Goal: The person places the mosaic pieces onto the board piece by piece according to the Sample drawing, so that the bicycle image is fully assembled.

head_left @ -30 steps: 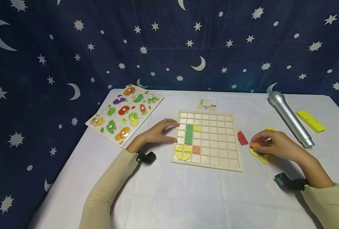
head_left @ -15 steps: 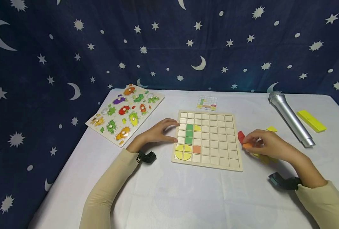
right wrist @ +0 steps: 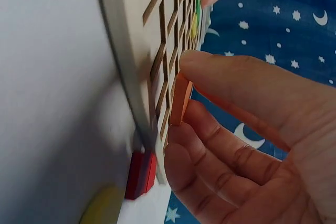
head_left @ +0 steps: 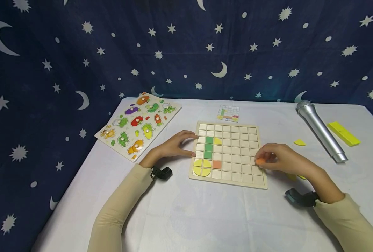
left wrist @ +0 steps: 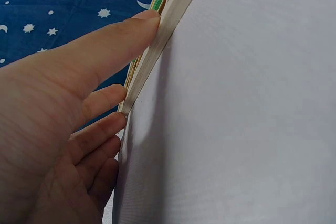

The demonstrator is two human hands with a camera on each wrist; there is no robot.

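Right hand (head_left: 279,157) moved left since earlier frame, now at right edge of board (head_left: 236,150), pinching orange piece (head_left: 260,161). Orange square (head_left: 216,164) lies left, lower centre. Left hand (head_left: 176,144), farther, thumb and fingers apart, touches board's left edge. Piece's long axis unclear, finger-covered.

Soft, even light w/ shadow nr R grip (head_left: 280,158); R-wrist yellow pc (right wrist: 101,207) blurry.

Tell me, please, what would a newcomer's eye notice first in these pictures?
A dark blue cloth backdrop with white moons and stars fills the space behind the white table. On the table, a square pale wooden grid board holds flat green, yellow and orange pieces. The right hand pinches another orange piece at the board's right edge.
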